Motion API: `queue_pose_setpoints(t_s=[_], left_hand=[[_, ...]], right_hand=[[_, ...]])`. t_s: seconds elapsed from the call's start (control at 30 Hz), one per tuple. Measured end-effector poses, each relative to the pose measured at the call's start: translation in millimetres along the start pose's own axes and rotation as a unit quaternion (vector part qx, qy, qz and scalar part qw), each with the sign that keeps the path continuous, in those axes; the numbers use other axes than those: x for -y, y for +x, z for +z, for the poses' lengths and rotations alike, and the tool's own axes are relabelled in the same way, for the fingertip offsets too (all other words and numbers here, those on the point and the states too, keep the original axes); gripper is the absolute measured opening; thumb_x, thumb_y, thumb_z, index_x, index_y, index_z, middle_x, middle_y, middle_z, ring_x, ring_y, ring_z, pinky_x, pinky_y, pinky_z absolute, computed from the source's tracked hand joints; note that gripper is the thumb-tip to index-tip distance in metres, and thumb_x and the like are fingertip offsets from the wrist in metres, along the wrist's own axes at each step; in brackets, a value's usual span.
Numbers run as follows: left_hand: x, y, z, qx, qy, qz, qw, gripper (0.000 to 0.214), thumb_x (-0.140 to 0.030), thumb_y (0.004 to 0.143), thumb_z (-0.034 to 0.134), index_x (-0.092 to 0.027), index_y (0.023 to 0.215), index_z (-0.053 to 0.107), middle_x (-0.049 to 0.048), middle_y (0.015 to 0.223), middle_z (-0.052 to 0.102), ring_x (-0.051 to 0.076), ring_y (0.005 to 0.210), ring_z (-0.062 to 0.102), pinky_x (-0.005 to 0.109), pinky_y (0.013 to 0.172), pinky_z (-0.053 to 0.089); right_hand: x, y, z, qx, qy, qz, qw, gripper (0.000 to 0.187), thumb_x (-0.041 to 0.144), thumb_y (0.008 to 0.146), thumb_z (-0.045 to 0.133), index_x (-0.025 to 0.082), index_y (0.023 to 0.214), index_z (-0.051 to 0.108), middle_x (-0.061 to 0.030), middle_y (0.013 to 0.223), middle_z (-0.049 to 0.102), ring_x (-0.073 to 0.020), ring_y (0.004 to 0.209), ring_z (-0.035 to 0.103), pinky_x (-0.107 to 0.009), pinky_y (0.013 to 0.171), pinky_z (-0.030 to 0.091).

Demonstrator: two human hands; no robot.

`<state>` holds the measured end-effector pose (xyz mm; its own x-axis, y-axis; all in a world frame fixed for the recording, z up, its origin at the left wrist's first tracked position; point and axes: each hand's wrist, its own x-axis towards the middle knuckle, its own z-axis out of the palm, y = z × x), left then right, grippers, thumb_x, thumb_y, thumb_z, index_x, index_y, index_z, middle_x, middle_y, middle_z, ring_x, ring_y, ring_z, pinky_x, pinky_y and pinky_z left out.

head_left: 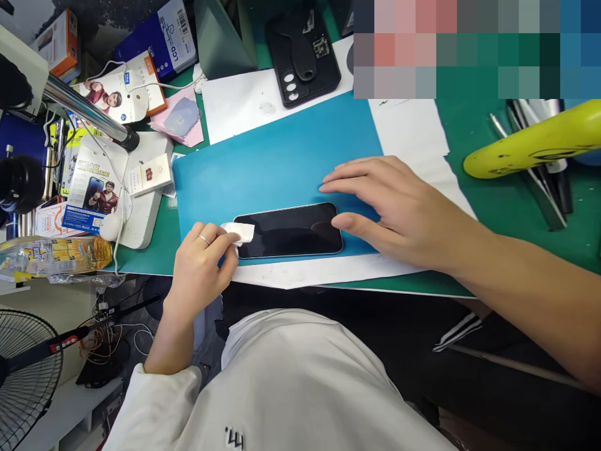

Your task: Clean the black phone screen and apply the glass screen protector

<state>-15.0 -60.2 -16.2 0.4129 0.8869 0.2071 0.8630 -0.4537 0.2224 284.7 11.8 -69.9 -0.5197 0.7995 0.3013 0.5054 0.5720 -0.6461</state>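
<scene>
A smartphone (pixel 291 233) with a dark screen lies face up on a blue mat (pixel 263 169) near the table's front edge. My left hand (pixel 201 260), with a ring on one finger, pinches a small white wipe (pixel 243 233) at the phone's left end. The wipe overlaps that end of the screen. My right hand (pixel 389 210) is at the phone's other end, fingers stretched and apart, holding nothing. Its thumb tip is over or beside the phone's right edge; whether it touches cannot be made out.
A black phone case (pixel 304 59) lies on white paper (pixel 239 103) behind the mat. Boxes, a chrome stand pole (pixel 89 109) and a plastic bottle (pixel 56 255) crowd the left. A yellow-green object (pixel 530 141) and tools (pixel 539 194) lie at right. A fan (pixel 28 369) stands lower left.
</scene>
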Motion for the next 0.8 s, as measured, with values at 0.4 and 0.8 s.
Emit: queue_pose_setpoints(t_s=[0.4,0.8], left_hand=[[-38,14,5.7,0.037,0.058,0.049,0.996,0.023,-0.009,0.099,0.051,-0.013,0.115,0.067,0.0072,0.091,0.067,0.020,0.079,0.051,0.034,0.071,0.047],[-102,54,39.6,0.099,0.123,0.075,0.985,0.023,-0.002,0.092,0.044,-0.008,0.103,0.063,0.0085,0.087,0.060,0.022,0.079,0.054,0.034,0.063,0.038]], right_hand=[[-3,-1,3,-0.008,0.033,-0.006,0.999,0.054,0.061,0.100,0.046,0.019,0.126,0.070,-0.0153,0.127,0.067,-0.0372,0.125,0.058,-0.057,0.107,0.047],[-1,-1,-3,-0.072,0.006,-0.034,0.997,0.052,0.056,0.104,0.040,0.015,0.123,0.067,-0.0204,0.125,0.067,-0.0340,0.121,0.061,-0.051,0.103,0.049]])
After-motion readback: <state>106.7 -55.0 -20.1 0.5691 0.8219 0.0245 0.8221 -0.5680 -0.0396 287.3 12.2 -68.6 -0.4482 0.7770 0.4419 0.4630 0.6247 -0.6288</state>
